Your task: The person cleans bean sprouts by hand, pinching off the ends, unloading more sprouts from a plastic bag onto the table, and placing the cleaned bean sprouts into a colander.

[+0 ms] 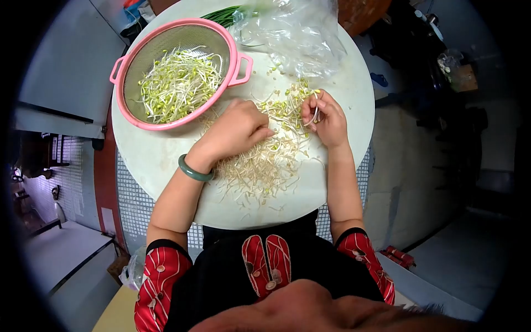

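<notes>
Over the middle of a round white table, my left hand is closed, knuckles up, at the upper left of a loose heap of thin pale roots; what its fingers hold, if anything, is hidden. My right hand pinches a bean sprout between thumb and fingers. Yellow-green bean sprouts lie between and just beyond my hands. To the upper left, a pink-rimmed mesh colander holds a pile of sprouts.
A crumpled clear plastic bag lies at the table's far side, beside long green stalks. The colander's handle points towards the sprouts. A light side table stands at the lower left.
</notes>
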`<state>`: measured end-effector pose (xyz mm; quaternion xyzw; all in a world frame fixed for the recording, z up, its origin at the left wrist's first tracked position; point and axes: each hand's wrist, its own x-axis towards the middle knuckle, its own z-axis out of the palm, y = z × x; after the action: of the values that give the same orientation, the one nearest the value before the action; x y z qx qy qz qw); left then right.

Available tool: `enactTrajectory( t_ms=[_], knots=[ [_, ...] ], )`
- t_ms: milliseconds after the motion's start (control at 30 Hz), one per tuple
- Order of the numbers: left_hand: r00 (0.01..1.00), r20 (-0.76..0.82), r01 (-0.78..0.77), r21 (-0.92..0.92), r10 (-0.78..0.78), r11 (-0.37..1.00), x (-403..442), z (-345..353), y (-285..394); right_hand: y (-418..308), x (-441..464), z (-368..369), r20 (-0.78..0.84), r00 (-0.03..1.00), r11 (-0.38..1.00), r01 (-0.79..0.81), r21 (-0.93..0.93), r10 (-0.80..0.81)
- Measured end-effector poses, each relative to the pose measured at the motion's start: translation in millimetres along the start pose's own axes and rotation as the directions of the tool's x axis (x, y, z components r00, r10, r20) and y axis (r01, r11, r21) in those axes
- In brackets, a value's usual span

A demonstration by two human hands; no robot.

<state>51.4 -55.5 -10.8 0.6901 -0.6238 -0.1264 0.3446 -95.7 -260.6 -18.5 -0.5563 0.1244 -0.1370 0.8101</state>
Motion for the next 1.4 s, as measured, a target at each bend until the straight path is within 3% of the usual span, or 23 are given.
enactTrajectory(
  t_ms=[33, 133, 233, 333, 400, 467, 500, 533, 600, 633, 733, 933, 1033, 1133, 1233, 1333, 1400],
  knots=[
    [0.996, -0.026, -0.087, 0.052, 0.089, 0.995, -1.6, 1.5, 1.0, -2.6, 0.0, -1.7, 0.025, 1.0, 1.0, 0.009, -0.002, -0.009],
    [0.993, -0.102, -0.049, 0.117, 0.061, 0.992, -3.3, 10.1, 3.7, -2.5, 2.8, -12.2, 0.121, 0.992, 0.968, -0.057, 0.245, 0.028],
    [0.999, -0.047, -0.004, 0.215, 0.014, 0.977, -1.3, 3.1, 5.4, -3.8, 2.5, -12.8, 0.232, 0.973, 0.95, -0.077, 0.302, 0.006],
    [0.988, -0.154, 0.038, 0.254, 0.002, 0.967, -2.1, 15.6, -7.8, -9.1, 0.0, -11.2, 0.313, 0.947, 0.92, -0.186, 0.344, 0.075],
    [0.965, -0.249, -0.014, 0.252, 0.079, 0.968, 2.2, 25.4, -12.9, -10.8, -3.4, -13.5, 0.308, 0.94, 0.914, -0.248, 0.321, 0.146],
    [0.949, -0.293, -0.04, 0.252, 0.116, 0.967, 4.7, 35.3, -13.9, -8.0, -11.0, -9.4, 0.037, 0.954, 0.95, -0.292, -0.11, 0.298],
    [0.948, -0.296, -0.036, 0.252, 0.112, 0.967, 5.5, 39.4, -14.1, -7.8, -14.5, -6.7, -0.112, 0.941, 0.884, -0.338, -0.322, 0.319],
    [0.947, -0.302, -0.03, 0.253, 0.108, 0.967, 5.8, 42.3, -15.2, -3.5, -16.2, -3.0, -0.123, 0.972, 0.816, -0.237, -0.527, 0.203],
    [0.952, -0.294, 0.002, 0.291, 0.087, 0.957, 5.5, 43.8, -18.1, 10.1, -19.3, 11.3, -0.063, 0.998, 0.536, -0.037, -0.844, -0.03],
    [0.958, -0.281, 0.023, 0.305, 0.066, 0.952, 5.8, 43.7, -18.9, 8.2, -19.6, 19.0, -0.063, 0.994, 0.446, -0.018, -0.895, -0.085],
    [0.95, -0.304, 0.021, 0.305, 0.077, 0.952, 8.4, 48.4, -22.4, 3.9, -13.5, 26.3, -0.066, 0.997, 0.194, -0.059, -0.979, -0.029],
    [0.958, -0.281, 0.042, 0.331, 0.056, 0.943, 8.2, 51.4, -25.3, -2.0, -8.9, 36.8, -0.059, 0.997, 0.102, -0.065, -0.993, 0.059],
    [0.952, -0.304, 0.052, 0.311, 0.048, 0.949, 8.0, 52.2, -26.5, 4.7, -9.2, 33.0, -0.025, 0.999, 0.068, -0.027, -0.997, 0.021],
    [0.931, -0.363, 0.043, 0.217, 0.04, 0.975, 9.2, 49.2, -24.2, 3.8, -10.1, 24.2, -0.054, 0.996, 0.232, -0.036, -0.972, -0.073],
    [0.906, -0.423, 0.004, 0.072, 0.027, 0.997, 10.8, 43.9, -22.2, -14.6, -11.6, 28.8, -0.201, 0.978, 0.495, -0.197, -0.846, 0.046],
    [0.904, -0.427, -0.025, 0.02, 0.031, 0.999, 10.3, 38.3, -18.8, -11.5, -10.0, 22.7, -0.163, 0.981, 0.754, -0.185, -0.63, 0.104],
    [0.91, -0.413, -0.023, 0.003, 0.022, 1.0, 10.9, 35.3, -19.2, -16.8, -9.0, 26.5, -0.176, 0.977, 0.788, -0.205, -0.581, 0.124]
  ],
)
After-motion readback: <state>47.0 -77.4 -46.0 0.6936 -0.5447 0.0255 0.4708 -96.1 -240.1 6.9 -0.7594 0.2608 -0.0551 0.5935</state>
